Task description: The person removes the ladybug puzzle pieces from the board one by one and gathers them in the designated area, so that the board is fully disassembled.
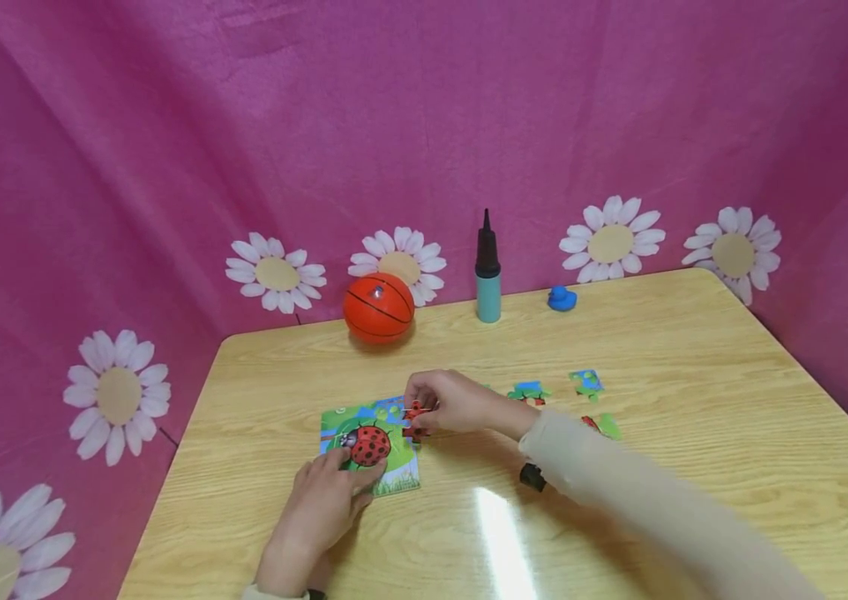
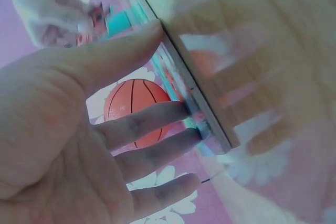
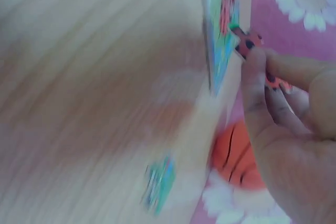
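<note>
A square puzzle board point(image 1: 407, 477) with a ladybug picture lies on the table. My left hand point(image 1: 326, 500) rests on its lower left part, thumb and fingertips touching the board; in the left wrist view the fingers stretch out nearly straight toward its edge. My right hand point(image 1: 461, 404) pinches a red jigsaw piece with black spots point(image 3: 251, 44) between thumb and fingers, at the board's upper right corner. Several loose jigsaw pieces lie right of the board, among them a blue and green one point(image 1: 586, 382) and a red and green one point(image 1: 607, 426).
On the wooden table point(image 1: 266, 375), a small orange basketball point(image 1: 379, 310) sits at the back left. Right of it stand a teal and black hand pump point(image 1: 488, 296) and a blue toy duck point(image 1: 562, 298). Behind hangs a pink curtain point(image 1: 424, 125) with daisies.
</note>
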`<state>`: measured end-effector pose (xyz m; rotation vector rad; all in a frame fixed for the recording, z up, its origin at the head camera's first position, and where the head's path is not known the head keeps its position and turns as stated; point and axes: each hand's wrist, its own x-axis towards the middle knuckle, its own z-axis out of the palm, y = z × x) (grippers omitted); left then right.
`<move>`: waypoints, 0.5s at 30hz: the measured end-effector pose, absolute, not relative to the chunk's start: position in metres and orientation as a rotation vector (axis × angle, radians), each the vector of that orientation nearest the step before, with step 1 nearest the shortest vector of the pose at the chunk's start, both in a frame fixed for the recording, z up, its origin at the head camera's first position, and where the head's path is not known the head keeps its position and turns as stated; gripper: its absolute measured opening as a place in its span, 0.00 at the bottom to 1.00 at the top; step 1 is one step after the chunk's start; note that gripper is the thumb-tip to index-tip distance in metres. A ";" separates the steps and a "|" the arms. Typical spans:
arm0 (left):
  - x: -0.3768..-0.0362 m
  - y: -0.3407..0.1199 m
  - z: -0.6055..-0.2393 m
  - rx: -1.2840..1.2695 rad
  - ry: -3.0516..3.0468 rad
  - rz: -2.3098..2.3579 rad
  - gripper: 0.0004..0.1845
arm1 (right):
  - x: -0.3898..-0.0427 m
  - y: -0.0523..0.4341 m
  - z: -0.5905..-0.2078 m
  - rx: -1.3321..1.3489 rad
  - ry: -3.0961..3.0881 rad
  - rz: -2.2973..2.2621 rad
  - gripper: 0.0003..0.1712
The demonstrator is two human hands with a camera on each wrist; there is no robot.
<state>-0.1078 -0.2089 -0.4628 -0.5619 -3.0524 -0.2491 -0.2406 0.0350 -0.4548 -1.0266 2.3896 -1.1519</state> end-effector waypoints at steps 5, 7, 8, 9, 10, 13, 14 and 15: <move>-0.112 -0.208 -0.461 -0.564 -3.040 -0.265 0.22 | -0.248 0.086 -0.455 -1.071 2.275 -1.103 0.07; -0.114 -0.208 -0.460 -0.559 -3.037 -0.274 0.21 | -0.249 0.105 -0.454 -1.061 2.224 -1.082 0.08; -0.114 -0.208 -0.460 -0.558 -3.034 -0.276 0.21 | -0.249 0.114 -0.453 -1.046 2.200 -1.072 0.09; -0.115 -0.209 -0.459 -0.558 -3.030 -0.279 0.20 | -0.248 0.122 -0.453 -1.023 2.184 -1.061 0.10; -0.116 -0.209 -0.459 -0.555 -3.028 -0.282 0.20 | -0.248 0.130 -0.453 -1.008 2.175 -1.048 0.10; -0.116 -0.210 -0.459 -0.544 -3.023 -0.281 0.20 | -0.246 0.153 -0.454 -0.977 2.196 -0.995 0.11; -0.116 -0.211 -0.459 -0.542 -3.017 -0.285 0.20 | -0.246 0.159 -0.454 -0.970 2.210 -0.970 0.11; -0.116 -0.211 -0.460 -0.537 -3.016 -0.284 0.20 | -0.245 0.165 -0.455 -0.972 2.224 -0.951 0.11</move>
